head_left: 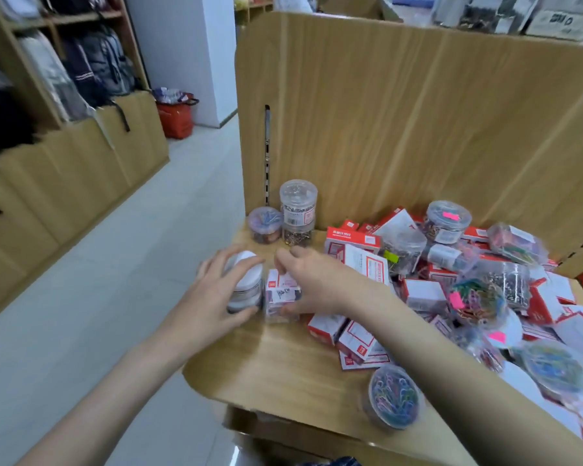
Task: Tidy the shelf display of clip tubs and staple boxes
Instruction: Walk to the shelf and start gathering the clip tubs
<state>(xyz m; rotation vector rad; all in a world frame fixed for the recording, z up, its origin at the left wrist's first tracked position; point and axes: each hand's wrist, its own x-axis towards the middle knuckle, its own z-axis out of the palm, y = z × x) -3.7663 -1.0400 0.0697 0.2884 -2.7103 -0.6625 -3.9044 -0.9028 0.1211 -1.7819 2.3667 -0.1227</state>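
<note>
At the near-left corner of a pale wood-grain laminate shelf (276, 364), a person's left hand (212, 297) is wrapping its fingers around a stack of squat clear plastic tubs with a white lid (246, 284), thumb on the near side and fingertips curling over the far rim. Touching it on the right, the right hand (313, 280) is pinching a small clear square plastic box with a white label (281, 294) between a thumb low on the front and fingers over the top. Both items are standing upright, side by side, their long axes vertical, just nearer the camera than a round clear tub of coloured paper clips (265, 225) and a tall clear stack of two metal-pin tubs (298, 213) lined up against the ribbed cardboard-coloured back panel (418, 129). The open slot appears to lie straight ahead, between the hands and that back row, so a short forward push by either hand would seat each piece. To the right, a loose heap of red-and-white cardboard staple boxes (350, 238) and glossy, hard-walled clip tubs is sprawling, mostly tipped over; the right arm is nearer it. A round clear tub of pastel paper clips (394, 396) is sitting alone by the front edge.
</note>
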